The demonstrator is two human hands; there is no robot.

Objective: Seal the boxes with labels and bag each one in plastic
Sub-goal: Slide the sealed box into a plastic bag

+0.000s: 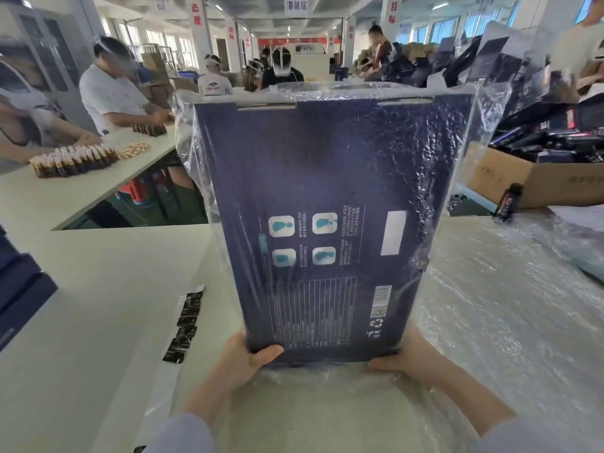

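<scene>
Dark blue box (327, 191) upright inside the clear plastic bag (483, 125), held above the white table (98, 289) — left hand (242, 361) and right hand (405, 358) gripping its bottom corners, barcode (382, 295) and QR code (378, 311) showing, fine print unreadable, black label strip (184, 325) lying left — red 目标 on a pillar (392, 13).

head cam | faces forward-down; close on box (327, 223) | single view
</scene>
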